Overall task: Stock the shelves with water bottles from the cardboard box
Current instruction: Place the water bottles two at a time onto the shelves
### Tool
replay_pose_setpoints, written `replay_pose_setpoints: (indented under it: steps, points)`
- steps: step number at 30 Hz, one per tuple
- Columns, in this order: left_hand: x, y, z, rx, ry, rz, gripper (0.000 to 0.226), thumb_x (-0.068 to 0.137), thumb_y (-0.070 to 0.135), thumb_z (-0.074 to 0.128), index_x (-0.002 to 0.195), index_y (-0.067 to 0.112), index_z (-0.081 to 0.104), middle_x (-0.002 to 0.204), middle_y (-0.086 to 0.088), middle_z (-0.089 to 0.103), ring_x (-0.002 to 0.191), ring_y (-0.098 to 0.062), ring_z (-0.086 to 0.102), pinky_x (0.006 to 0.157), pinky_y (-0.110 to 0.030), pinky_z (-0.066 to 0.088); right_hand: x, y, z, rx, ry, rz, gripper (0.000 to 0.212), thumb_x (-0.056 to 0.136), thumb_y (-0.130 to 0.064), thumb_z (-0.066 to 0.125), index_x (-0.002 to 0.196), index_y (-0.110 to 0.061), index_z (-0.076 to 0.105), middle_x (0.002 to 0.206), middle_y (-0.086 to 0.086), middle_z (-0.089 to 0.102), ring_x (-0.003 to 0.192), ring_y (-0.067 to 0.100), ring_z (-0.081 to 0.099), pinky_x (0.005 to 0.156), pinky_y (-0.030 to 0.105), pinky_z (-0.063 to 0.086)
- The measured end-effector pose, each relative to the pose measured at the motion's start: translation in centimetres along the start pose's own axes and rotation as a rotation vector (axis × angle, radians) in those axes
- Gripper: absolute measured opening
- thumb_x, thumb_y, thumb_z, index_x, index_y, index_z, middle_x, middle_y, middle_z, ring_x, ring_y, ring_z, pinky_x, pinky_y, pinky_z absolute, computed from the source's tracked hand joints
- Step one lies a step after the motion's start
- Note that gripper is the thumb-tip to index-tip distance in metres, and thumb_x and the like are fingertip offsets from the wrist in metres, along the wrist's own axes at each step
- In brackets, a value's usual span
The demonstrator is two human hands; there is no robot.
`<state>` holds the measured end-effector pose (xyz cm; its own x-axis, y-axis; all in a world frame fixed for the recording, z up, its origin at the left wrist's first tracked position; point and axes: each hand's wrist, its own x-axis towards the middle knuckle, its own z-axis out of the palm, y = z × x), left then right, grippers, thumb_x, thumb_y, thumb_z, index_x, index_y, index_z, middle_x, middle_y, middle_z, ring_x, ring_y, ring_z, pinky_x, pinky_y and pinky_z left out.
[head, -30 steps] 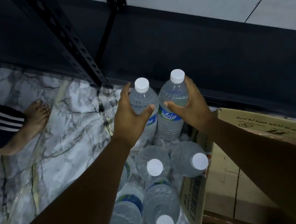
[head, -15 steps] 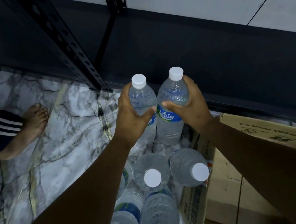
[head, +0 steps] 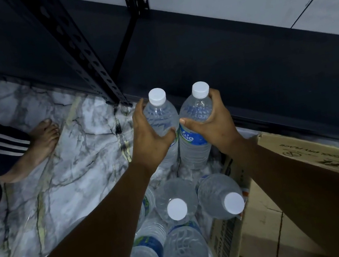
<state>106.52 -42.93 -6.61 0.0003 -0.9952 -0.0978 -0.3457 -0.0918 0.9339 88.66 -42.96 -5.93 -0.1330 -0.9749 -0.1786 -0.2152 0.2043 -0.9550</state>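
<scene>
My left hand [head: 149, 141] grips a clear water bottle [head: 159, 112] with a white cap. Beside it, my right hand [head: 215, 125] grips a second bottle [head: 197, 144] with a blue label. Both bottles stand upright, side by side and touching, just in front of the edge of the dark shelf [head: 220, 60]. Several more capped bottles [head: 177, 202] stand on the marble floor below my arms. The open cardboard box [head: 257, 225] lies at the lower right, partly hidden by my right arm.
A black perforated shelf post [head: 76, 52] meets the floor just left of the bottles. A person's bare foot [head: 42, 142] and striped trouser leg are on the marble floor [head: 72, 177] at the left. White wall tiles rise behind the shelf.
Both hands have carried their bottles slightly up and forward toward the shelf edge. The bottles on the floor stay put.
</scene>
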Motion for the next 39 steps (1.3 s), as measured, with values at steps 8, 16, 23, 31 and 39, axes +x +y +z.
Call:
replay_pose_setpoints:
  steps: [8,16,23,31,39]
  points:
    - [0.0,-0.1,0.6,0.058,0.082,0.061,0.090,0.068,0.028,0.088,0.139,0.024,0.033,0.138,-0.002,0.038,0.128,-0.015,0.046,0.102,-0.030,0.047,0.7,0.5,-0.3,-0.074,-0.012,-0.040,0.084,0.061,-0.053,0.084,0.131,-0.031,0.044,0.126,0.002,0.058,0.116,0.016,0.059,0.095,0.043,0.053]
    - [1.2,0.8,0.5,0.024,0.107,0.055,0.077,0.070,0.008,0.081,0.125,0.035,0.034,0.127,-0.001,0.052,0.113,-0.002,0.056,0.091,-0.020,0.051,0.9,0.3,0.7,-0.034,0.060,-0.089,0.067,0.064,-0.041,0.085,0.120,-0.034,0.048,0.121,0.004,0.058,0.109,0.015,0.062,0.090,0.042,0.055]
    - [0.5,0.6,0.6,0.050,0.122,0.074,0.076,0.072,0.021,0.085,0.131,0.022,0.037,0.130,-0.002,0.046,0.119,-0.005,0.050,0.097,-0.017,0.045,0.9,0.3,0.8,-0.032,0.072,-0.085,0.075,0.067,-0.040,0.082,0.131,-0.032,0.044,0.126,0.002,0.059,0.115,0.016,0.060,0.095,0.043,0.053]
    - [0.3,2.0,0.7,0.039,0.098,-0.002,0.074,0.068,0.037,0.073,0.133,0.030,0.038,0.127,-0.003,0.053,0.115,-0.016,0.057,0.095,-0.043,0.053,0.0,-0.1,1.2,-0.039,0.191,-0.029,0.075,0.064,-0.047,0.077,0.128,-0.018,0.049,0.118,0.006,0.061,0.109,0.020,0.062,0.091,0.044,0.055]
    - [-1.2,4.2,-1.0,-0.039,0.087,-0.005,0.071,0.065,0.037,0.071,0.131,0.032,0.044,0.127,-0.004,0.055,0.118,-0.021,0.057,0.098,-0.049,0.050,-1.0,-3.4,-0.7,-0.129,0.224,-0.096,0.068,0.071,-0.033,0.080,0.129,-0.015,0.050,0.120,0.010,0.055,0.109,0.019,0.058,0.095,0.040,0.052]
